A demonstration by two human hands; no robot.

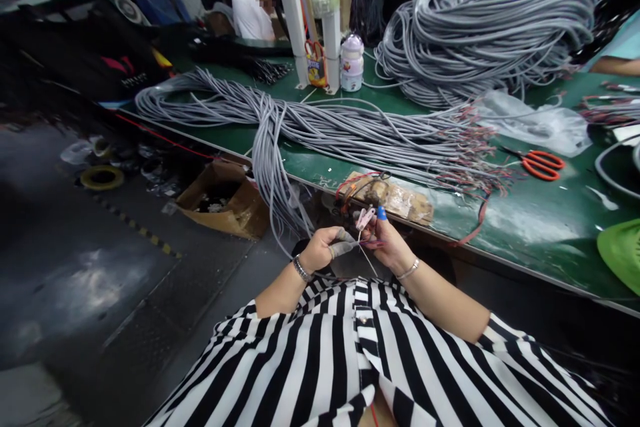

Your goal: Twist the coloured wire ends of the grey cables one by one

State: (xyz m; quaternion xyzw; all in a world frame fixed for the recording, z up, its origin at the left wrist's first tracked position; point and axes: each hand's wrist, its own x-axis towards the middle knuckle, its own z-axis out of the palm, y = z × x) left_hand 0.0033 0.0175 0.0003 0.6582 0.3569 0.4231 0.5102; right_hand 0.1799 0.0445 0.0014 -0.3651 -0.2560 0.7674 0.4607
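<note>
My left hand (323, 250), its fingertips wrapped in greyish covering, pinches the end of a grey cable in front of my striped shirt. Thin dark red wires (373, 242) run from there to my right hand (393, 250), whose fingers are closed around them. A blue cover (381, 213) sits on one digit of that hand. Beside its fingers is a small pink clip-like piece (365, 217); what grips it is partly hidden. A thin white strand (369, 260) hangs down between the hands.
Grey cables (350, 130) with stripped ends lie along the green table (510, 227). Orange-handled scissors (543, 165), a taped wooden block (400, 201) and a large cable coil (480, 27) rest there. A cardboard box (225, 203) stands below; a person (251, 10) sits beyond.
</note>
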